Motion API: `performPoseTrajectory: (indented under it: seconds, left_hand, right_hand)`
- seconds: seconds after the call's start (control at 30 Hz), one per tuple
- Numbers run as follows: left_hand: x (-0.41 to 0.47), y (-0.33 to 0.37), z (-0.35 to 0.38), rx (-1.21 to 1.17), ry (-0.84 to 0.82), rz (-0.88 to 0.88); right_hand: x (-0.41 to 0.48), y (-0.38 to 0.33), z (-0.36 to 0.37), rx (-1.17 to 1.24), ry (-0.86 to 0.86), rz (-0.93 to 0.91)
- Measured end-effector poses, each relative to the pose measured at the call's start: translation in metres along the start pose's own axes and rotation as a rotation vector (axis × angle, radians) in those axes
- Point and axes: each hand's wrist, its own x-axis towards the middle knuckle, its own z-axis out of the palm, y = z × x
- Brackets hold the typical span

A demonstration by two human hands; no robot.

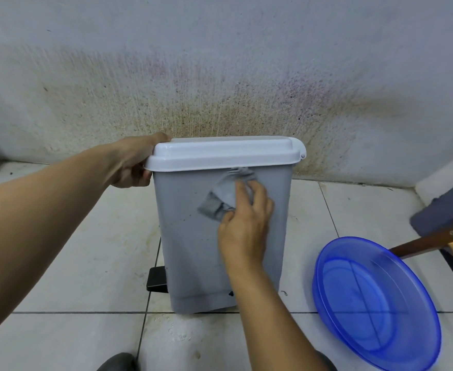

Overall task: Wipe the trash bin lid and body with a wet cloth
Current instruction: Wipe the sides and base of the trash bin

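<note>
The trash bin (190, 236) stands on the tiled floor (86, 263), close to the stained wall (220, 89). My left hand (131, 164) holds the left end of the white lid (225, 152). My thumb is on top of the lid and my other fingers curl under its edge, so I am pinching the lid. My right hand (244, 223) presses the wet cloth (224, 199) flat on the gray side that faces me. Those fingers lie close together on the cloth, with my thumb at its lower edge.

What could go wrong? The bin is light and tall. If I push too hard with the cloth, it could tip back or slide on the wet floor. If my left hand lets go, the bin may wobble. If I lift the lid edge by mistake, the lid could flip open. The cloth is bunched up, so it may slip out from under my fingers. The blue bowl (375, 301) sits just beside the bin on my right, and my elbow could bump it.

The bin stands upright, so its long way runs up and down. The lid runs left to right. The black pedal (157, 279) sticks out at the bottom left, so I think the front points left. The right end of the lid may be the hinge, but it is a bit blurry.
</note>
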Motion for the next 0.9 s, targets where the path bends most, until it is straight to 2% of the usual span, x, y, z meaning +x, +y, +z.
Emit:
performPoseTrajectory:
  seconds: [0.1,0.23,0.33,0.73,0.9]
  left_hand:
    - [-0.005,-0.001,-0.001,-0.049,-0.003,-0.011]
    - [-0.01,0.0,0.002,-0.042,-0.023,-0.012]
    - [-0.013,0.004,0.009,-0.029,-0.025,-0.009]
    - [-0.011,0.005,0.019,-0.026,-0.004,0.006]
    - [-0.006,0.004,0.016,-0.03,-0.02,-0.008]
  right_hand:
    - [-0.004,-0.003,0.002,-0.006,-0.019,-0.031]
    - [0.004,0.029,-0.016,0.106,0.156,0.25]
    - [0.008,0.034,-0.023,0.103,0.142,0.308]
    - [-0.02,-0.049,0.018,-0.022,-0.109,-0.156]
    - [-0.023,-0.057,0.018,-0.072,-0.205,-0.254]
